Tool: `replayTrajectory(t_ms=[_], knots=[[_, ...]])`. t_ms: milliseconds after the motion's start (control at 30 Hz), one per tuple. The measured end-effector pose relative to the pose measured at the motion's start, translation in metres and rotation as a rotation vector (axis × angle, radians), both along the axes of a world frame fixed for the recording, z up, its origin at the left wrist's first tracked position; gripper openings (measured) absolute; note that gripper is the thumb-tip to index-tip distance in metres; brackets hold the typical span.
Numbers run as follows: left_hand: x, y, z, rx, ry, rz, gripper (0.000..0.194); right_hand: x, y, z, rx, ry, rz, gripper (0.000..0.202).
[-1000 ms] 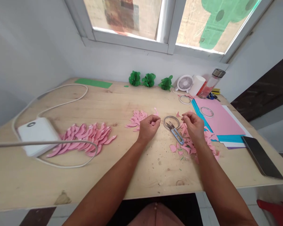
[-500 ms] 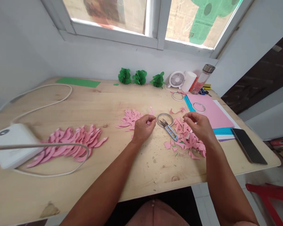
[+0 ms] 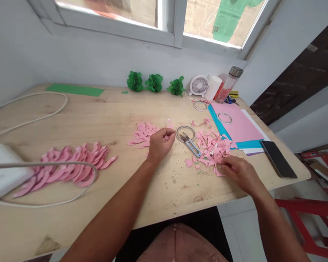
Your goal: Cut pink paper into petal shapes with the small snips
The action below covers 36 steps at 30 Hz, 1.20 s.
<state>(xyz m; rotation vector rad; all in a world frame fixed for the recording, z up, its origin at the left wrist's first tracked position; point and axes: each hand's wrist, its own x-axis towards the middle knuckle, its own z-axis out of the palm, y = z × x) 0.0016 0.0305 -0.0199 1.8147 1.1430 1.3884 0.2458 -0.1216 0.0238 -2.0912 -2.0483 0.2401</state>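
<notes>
My left hand (image 3: 161, 143) is closed in a pinch just above the table, left of the thread snips (image 3: 190, 145). A bit of pink shows at its fingers; whether it is held I cannot tell. The snips, with light blue handles, lie with their blades over a tape roll (image 3: 177, 134). My right hand (image 3: 239, 171) reaches the near right edge of a heap of pink paper scraps (image 3: 207, 143), thumb and fingers drawn together. What they hold, if anything, is hidden. A small pile of curved pink paper petals (image 3: 142, 133) lies beyond my left hand.
At left, a larger row of pink petals (image 3: 71, 163) lies beside a white power bank (image 3: 5, 169) and cable. Green paper balls (image 3: 154, 83), a fan (image 3: 199, 86) and a bottle (image 3: 229, 85) line the back. Coloured sheets (image 3: 240, 127) and a phone (image 3: 278, 160) are at right.
My right hand has moved down and toward me, from above the scraps to their near right edge. My left hand keeps its pinch in nearly the same place. The view has shifted slightly.
</notes>
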Motion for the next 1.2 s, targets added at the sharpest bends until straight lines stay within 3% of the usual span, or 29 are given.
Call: replayTrajectory(t_ms=[267,567,700,800,933,1100,1200], knots=[[0.0,0.0,0.0,-0.01,0.0,0.014,0.008,0.0,-0.007,-0.013,0.098,-0.303,0.066,0.015],[0.0,0.0,0.0,-0.004,0.013,0.013,0.007,-0.005,-0.001,-0.012,0.127,-0.363,0.092,0.025],[0.0,0.001,0.0,-0.006,0.004,0.011,0.007,-0.002,0.001,-0.01,0.092,-0.291,0.083,0.023],[0.0,0.001,-0.001,-0.015,-0.009,0.004,0.008,0.002,0.002,-0.007,0.07,-0.137,0.021,0.02],[0.001,0.002,-0.002,-0.029,-0.03,-0.017,0.008,-0.009,0.012,0.003,0.105,0.309,-0.109,0.018],[0.0,0.001,-0.001,-0.033,-0.053,-0.047,0.008,-0.043,0.054,0.01,0.06,0.898,-0.128,0.023],[-0.001,0.001,-0.002,-0.023,-0.066,-0.051,0.009,-0.062,0.084,0.007,0.02,1.115,-0.134,0.024]])
